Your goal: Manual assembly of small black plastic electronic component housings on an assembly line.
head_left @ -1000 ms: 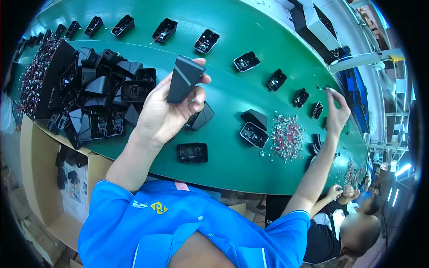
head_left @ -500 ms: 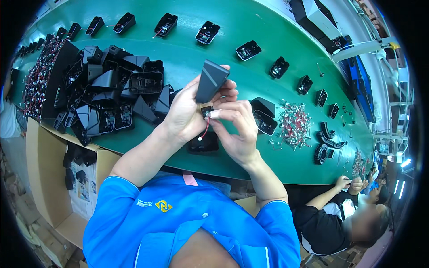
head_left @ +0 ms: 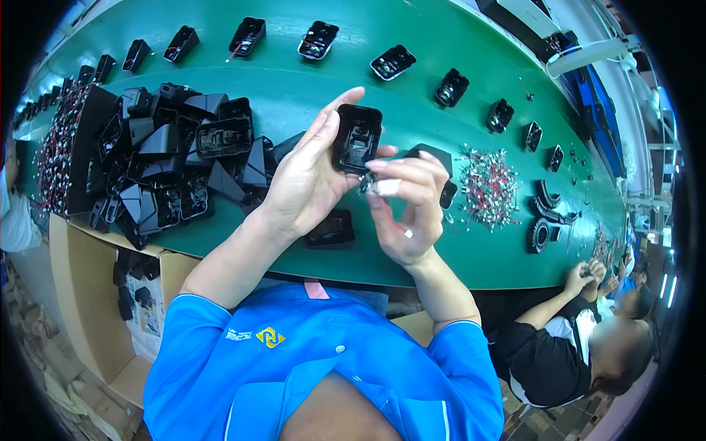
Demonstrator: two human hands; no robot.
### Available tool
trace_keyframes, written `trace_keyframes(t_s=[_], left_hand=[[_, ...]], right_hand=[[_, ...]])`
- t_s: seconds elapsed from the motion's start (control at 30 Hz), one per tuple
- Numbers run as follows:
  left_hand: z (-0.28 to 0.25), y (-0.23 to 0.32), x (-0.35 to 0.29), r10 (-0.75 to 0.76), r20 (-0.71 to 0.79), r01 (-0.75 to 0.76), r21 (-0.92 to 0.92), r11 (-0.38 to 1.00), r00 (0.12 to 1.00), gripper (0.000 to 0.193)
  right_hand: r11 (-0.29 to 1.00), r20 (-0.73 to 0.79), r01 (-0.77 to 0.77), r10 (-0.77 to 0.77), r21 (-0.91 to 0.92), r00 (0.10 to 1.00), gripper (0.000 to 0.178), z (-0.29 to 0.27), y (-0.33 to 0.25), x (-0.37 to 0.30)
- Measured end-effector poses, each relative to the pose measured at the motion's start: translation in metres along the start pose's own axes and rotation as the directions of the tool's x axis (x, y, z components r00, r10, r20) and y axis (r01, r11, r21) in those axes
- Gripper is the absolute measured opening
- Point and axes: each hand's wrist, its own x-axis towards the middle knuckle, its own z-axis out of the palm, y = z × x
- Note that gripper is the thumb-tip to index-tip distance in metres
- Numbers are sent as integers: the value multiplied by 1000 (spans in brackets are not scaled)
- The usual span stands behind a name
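My left hand (head_left: 294, 187) is closed around a black plastic housing (head_left: 358, 136), its hollow inside turned up toward me. Fingers and thumb grip the housing along its sides. At its lower edge, my right hand (head_left: 413, 209) pinches a small dark part (head_left: 365, 183) between thumb and fingers. White wraps cover parts of the right fingers. Beneath my hands, another black housing (head_left: 331, 229) lies on the green table (head_left: 294, 259). A further dark housing (head_left: 434, 158) is partly hidden behind my right hand.
At the left is a heap of black housings (head_left: 165, 158), with a cardboard box (head_left: 81, 294) below it. Spaced housings (head_left: 393, 62) line the far side. Right of my hands lie a pile of red-and-white wires (head_left: 489, 191) and black ring-shaped parts (head_left: 540, 234). A co-worker (head_left: 551, 349) sits at right.
The housing has turned from its outer side to show its hollow inside. My right hand has shifted slightly right, still pinching the small part.
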Motion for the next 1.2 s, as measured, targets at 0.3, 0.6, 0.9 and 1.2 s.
trace_keyframes(t_s=[0.3,0.6,0.9,1.2], left_hand=[[9,-3,-3,-39,57,38,14,999,998,47],[6,-7,-9,48,51,-63,370,927,998,55],[8,-13,-13,159,135,-207,519,830,978,56],[2,-14,-12,162,283,-290,504,813,945,49]], right_hand=[[954,14,-94,102,-284,995,27,-1,6,1],[936,-22,-142,142,-323,990,24,-5,8,-3],[949,-96,-74,47,-307,994,25,-13,21,-9],[999,-265,-35,24,-39,964,35,-5,33,-18]])
